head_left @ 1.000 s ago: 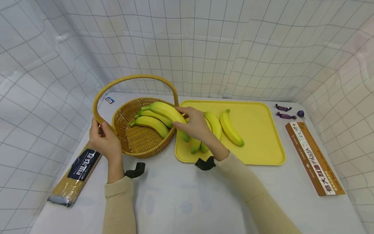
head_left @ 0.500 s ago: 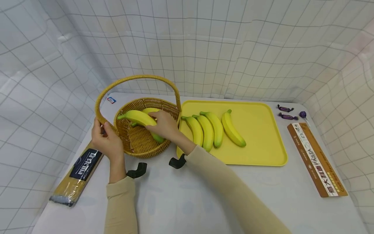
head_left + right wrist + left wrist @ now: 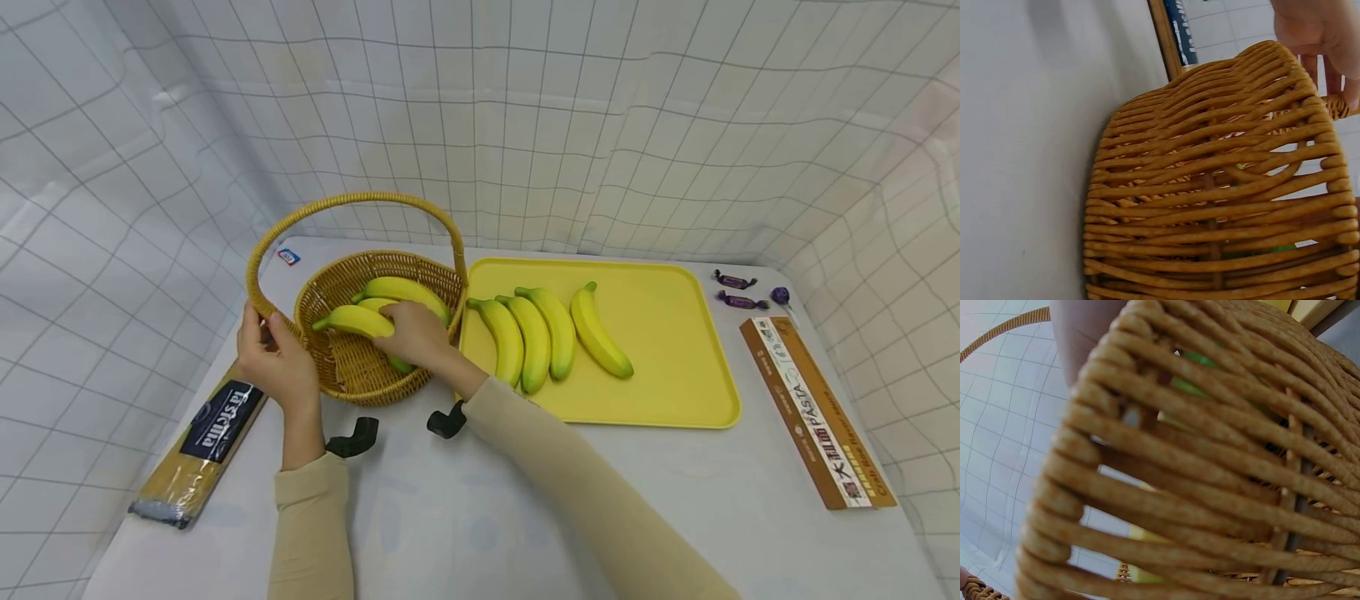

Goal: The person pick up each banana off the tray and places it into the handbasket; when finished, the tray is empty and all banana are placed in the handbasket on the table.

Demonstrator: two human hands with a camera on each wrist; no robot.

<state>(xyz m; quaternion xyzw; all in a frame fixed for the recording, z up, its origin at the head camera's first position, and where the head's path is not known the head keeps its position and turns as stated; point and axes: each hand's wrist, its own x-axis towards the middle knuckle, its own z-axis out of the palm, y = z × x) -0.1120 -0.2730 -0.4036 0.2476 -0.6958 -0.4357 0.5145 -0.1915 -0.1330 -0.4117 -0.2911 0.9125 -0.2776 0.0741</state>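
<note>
A round wicker basket with a tall arched handle stands on the left of the table. My left hand grips the foot of that handle at the basket's left rim. Inside the basket, my right hand holds a banana by its right part, its green stem pointing left. Behind it other bananas lie in the basket, partly covered by the held banana and the hand. In the right wrist view, the basket's woven side fills most of the picture, and the left hand shows at the handle.
Right of the basket lies a yellow tray with several bananas on its left half. A pasta packet lies at the left, a long pasta box at the right. Purple wrapped candies and a lollipop sit at the back right.
My right hand has carried the banana left from over the tray's edge into the basket and lowered it there. The left hand has kept its grip on the handle.
</note>
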